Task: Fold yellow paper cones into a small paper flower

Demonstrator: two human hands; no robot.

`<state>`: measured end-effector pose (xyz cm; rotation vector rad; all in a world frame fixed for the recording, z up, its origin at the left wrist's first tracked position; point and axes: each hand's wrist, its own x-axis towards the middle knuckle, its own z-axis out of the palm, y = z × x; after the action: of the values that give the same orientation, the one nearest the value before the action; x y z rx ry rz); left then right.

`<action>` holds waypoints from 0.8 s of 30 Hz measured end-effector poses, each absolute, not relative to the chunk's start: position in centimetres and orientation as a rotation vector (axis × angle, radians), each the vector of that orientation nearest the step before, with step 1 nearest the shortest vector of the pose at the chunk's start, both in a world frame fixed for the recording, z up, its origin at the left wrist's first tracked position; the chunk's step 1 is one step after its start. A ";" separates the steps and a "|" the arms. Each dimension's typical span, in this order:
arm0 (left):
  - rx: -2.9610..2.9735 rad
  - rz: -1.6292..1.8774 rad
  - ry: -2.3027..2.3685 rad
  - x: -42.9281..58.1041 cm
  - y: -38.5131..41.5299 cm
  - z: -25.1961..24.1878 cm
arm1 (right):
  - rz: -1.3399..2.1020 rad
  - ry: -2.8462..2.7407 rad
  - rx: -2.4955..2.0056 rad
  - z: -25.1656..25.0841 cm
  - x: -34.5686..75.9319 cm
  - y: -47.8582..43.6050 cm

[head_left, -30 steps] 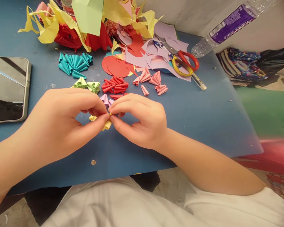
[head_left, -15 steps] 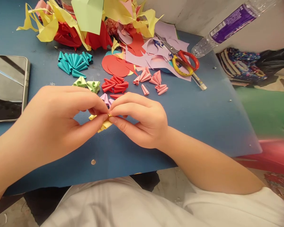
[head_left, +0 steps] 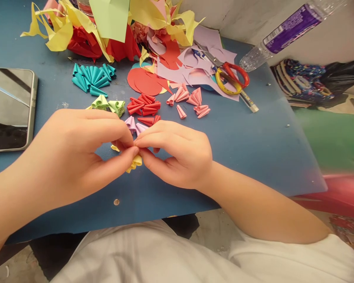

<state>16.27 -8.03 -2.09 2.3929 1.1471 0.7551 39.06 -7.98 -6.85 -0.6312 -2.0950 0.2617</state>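
My left hand (head_left: 85,145) and my right hand (head_left: 178,155) meet fingertip to fingertip above the front of the table, both closed in a pinch. Yellow rolled paper (head_left: 134,163) shows just under the fingertips; the fingers cover most of it, and its upper end lies hidden between them. Just beyond the hands are purple paper cones (head_left: 131,124), partly covered. Red paper cones (head_left: 144,105), green paper cones (head_left: 100,102), teal paper cones (head_left: 91,78) and pink paper cones (head_left: 194,96) lie in small groups farther back.
Crumpled yellow paper scraps (head_left: 61,35) and red paper circles (head_left: 143,81) lie at the back. Scissors (head_left: 228,78) rest on purple cut sheets (head_left: 177,70) beside a cutter (head_left: 248,101). A plastic bottle (head_left: 292,27) leans at back right. A phone (head_left: 8,110) lies at left.
Both hands have shifted slightly down, the right one also a little to the right. The fingertips have rolled closer together, and the yellow paper now shows lower beneath them.
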 end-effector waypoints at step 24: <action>1.235 0.612 0.858 16.6 -7.5 -2.6 | 0.288 -1.850 -0.625 -7.4 39.3 -7.7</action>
<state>16.64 -7.51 -2.65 1.2345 0.8578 0.6123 39.27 -7.73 -7.39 -0.6246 -1.8501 0.2884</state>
